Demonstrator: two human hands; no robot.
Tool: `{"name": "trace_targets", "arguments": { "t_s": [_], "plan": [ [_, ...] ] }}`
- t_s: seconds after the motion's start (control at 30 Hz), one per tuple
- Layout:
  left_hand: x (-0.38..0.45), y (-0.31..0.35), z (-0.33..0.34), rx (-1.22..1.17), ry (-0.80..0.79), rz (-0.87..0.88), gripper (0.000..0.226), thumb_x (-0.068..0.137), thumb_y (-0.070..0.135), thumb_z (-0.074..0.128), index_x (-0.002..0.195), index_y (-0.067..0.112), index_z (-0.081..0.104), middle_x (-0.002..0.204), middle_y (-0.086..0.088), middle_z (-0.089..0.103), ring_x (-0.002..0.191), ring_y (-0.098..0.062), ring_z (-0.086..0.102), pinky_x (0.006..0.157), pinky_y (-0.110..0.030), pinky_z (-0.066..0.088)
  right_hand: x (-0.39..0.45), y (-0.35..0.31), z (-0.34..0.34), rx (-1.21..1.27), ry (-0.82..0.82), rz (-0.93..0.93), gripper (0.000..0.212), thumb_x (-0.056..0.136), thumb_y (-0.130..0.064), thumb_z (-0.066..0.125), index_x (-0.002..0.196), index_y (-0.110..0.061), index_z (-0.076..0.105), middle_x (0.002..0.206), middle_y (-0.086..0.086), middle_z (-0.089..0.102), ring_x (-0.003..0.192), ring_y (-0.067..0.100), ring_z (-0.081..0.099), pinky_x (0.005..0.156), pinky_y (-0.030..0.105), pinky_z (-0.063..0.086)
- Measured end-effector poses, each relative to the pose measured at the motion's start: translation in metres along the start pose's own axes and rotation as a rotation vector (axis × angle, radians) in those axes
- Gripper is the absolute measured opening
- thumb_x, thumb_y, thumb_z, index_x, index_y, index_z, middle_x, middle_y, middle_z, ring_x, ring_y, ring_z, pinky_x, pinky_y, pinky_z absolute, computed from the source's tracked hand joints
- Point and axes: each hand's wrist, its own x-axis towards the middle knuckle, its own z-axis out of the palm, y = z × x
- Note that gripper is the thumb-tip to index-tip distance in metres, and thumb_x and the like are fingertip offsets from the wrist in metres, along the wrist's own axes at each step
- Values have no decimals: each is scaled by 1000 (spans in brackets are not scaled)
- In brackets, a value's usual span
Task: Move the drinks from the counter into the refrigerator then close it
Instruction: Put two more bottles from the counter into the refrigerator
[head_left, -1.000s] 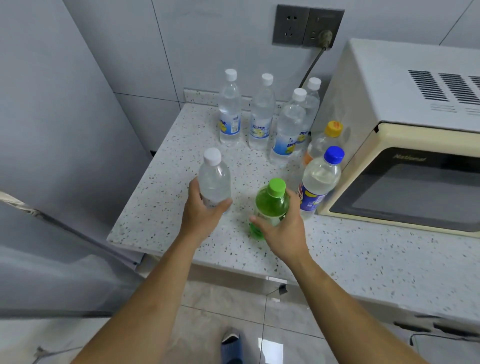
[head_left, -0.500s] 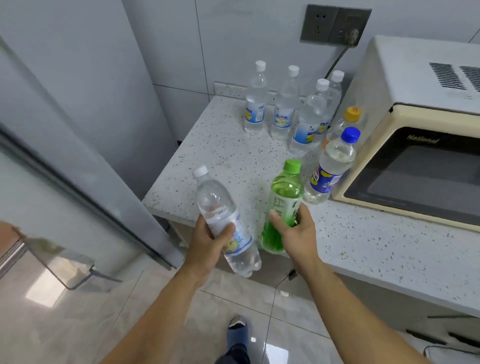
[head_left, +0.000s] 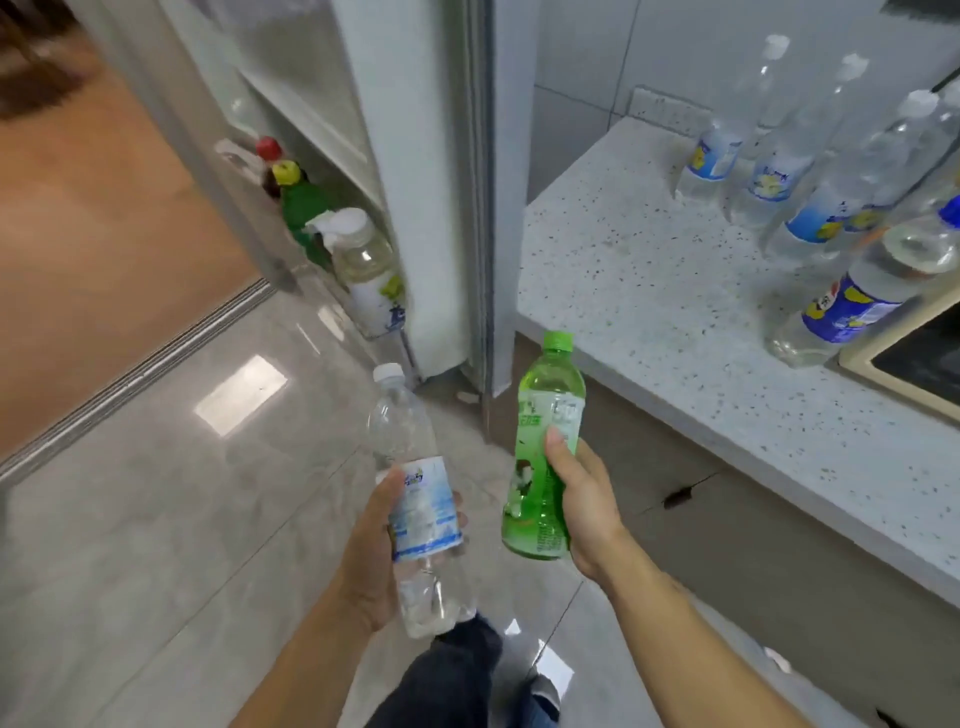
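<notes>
Change: a second ago we gripped both bottles standing on the tabletop (head_left: 649, 332); half a second ago they were lifted at its edge; now we have swung left and they hang over the floor (head_left: 156, 519), facing the open refrigerator (head_left: 436, 208).
Meaning: we judge the pick-up done and the carry under way; placing comes next, and closing the door is still far off.
Left hand (head_left: 371, 551): our fingers curl round the clear water bottle (head_left: 415, 499) at its label, the thumb across the front; the bottle leans, white cap up and away from us.
Right hand (head_left: 582, 499): our fingers wrap the back of the green bottle (head_left: 545, 447), the thumb pressing its label; it stands nearly upright, just beside the water bottle but apart from it.
Refrigerator door shelf (head_left: 384, 327): already holds a row of bottles, with a red-capped one (head_left: 268, 149) at the far end, a green one with a yellow cap (head_left: 296, 200), then a pale bottle with a white lid (head_left: 363, 260) nearest us. We cannot tell how much room remains beside them.
Tabletop: several clear drinks (head_left: 779, 171) still stand at the back, blurred, and a blue-labelled bottle (head_left: 852, 306) sits by the microwave (head_left: 914, 358); we reckon more trips are needed.
</notes>
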Motion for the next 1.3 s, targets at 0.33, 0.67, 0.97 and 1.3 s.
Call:
{"name": "trace_targets", "arguments": {
  "t_s": [0.33, 0.67, 0.97, 1.3],
  "plan": [
    [-24, 72, -168, -207, 239, 100, 53, 80, 50, 61, 111, 8, 72, 102, -18, 73, 79, -31, 73, 64, -39, 61, 22, 69, 196, -228, -276, 154, 45, 83, -48, 70, 105, -10, 67, 85, 15, 71, 72, 27, 66, 64, 36, 58],
    [-8, 182, -301, -334, 257, 240, 53, 79, 53, 62, 103, 6, 71, 91, -14, 72, 74, -25, 71, 64, -35, 60, 76, 110, 386, -358, -472, 152, 45, 80, -54, 69, 109, -20, 70, 103, 15, 75, 91, 32, 73, 78, 44, 60],
    [88, 303, -361, -300, 254, 273, 58, 71, 53, 68, 110, 10, 67, 92, -12, 72, 76, -25, 72, 65, -37, 61, 189, 105, 494, -371, -469, 137, 45, 85, -52, 62, 116, -19, 66, 103, 7, 76, 93, 29, 74, 77, 41, 60],
    [235, 472, -359, -65, 218, 217, 80, 70, 59, 71, 127, 6, 55, 96, -14, 73, 78, -29, 72, 64, -37, 59, 351, 41, 596, -249, -334, 104, 39, 90, -44, 63, 113, -13, 66, 100, 13, 76, 87, 30, 74, 72, 39, 60]
  ]
}}
